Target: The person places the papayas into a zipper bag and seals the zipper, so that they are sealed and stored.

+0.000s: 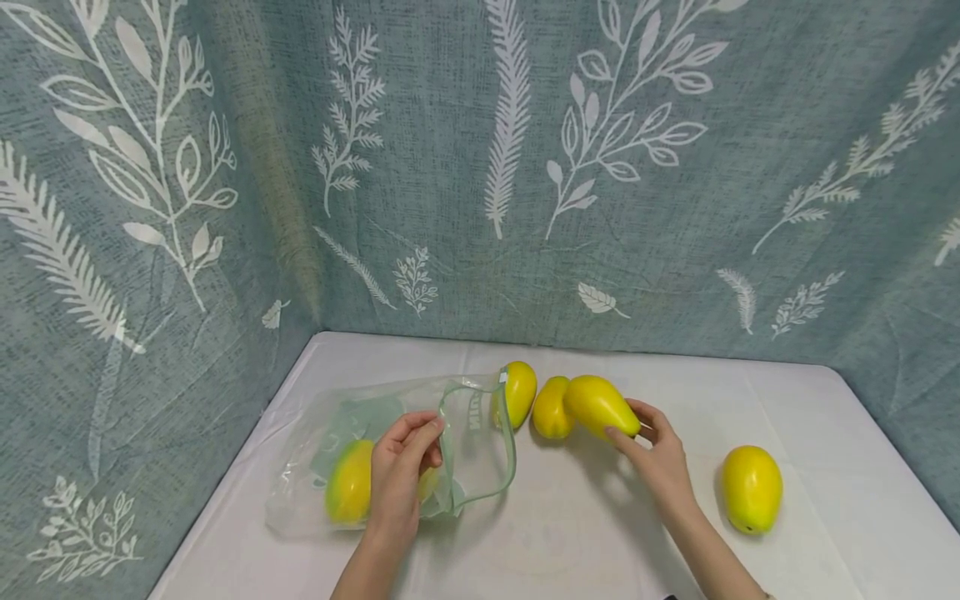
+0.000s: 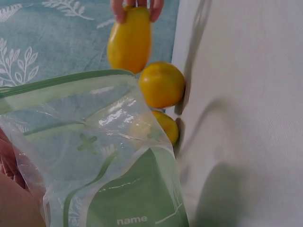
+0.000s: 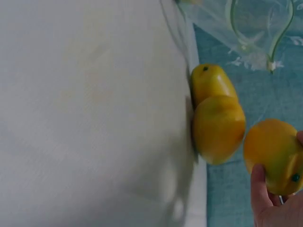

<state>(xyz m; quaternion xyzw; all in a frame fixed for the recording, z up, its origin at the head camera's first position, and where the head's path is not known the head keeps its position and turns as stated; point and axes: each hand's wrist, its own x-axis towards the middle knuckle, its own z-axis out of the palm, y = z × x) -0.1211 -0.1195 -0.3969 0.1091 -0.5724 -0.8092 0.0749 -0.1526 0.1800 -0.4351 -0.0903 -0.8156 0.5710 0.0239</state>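
My left hand pinches the near rim of a clear zip bag with green trim, which lies on its side with its mouth open to the right. Inside the bag is a yellow-green mango, partly hidden behind that hand. My right hand grips a yellow mango by one end and holds it above the table, right of the bag's mouth. In the right wrist view, fingertips press on the sides of this mango, near its dark stem spot.
Two more mangoes rest at the back: one beside the bag's mouth, another partly behind the held one. A further mango sits on the right of the white table. Patterned blue-green cloth hangs behind and at the sides.
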